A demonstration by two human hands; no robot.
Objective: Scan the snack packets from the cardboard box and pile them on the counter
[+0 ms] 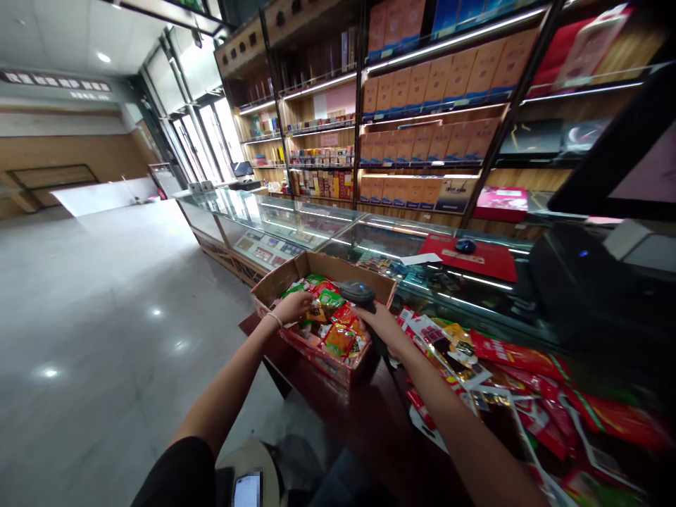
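An open cardboard box full of red and green snack packets stands on a dark wooden surface. My left hand reaches into the box and closes on a small packet. My right hand grips a black handheld barcode scanner, its head held over the box. A pile of red snack packets lies to the right of my right forearm.
A long glass display counter runs back to the left. A red mat with a blue mouse lies on it, and a black monitor stands at right. Shelves of boxed goods fill the wall. Grey floor spreads left.
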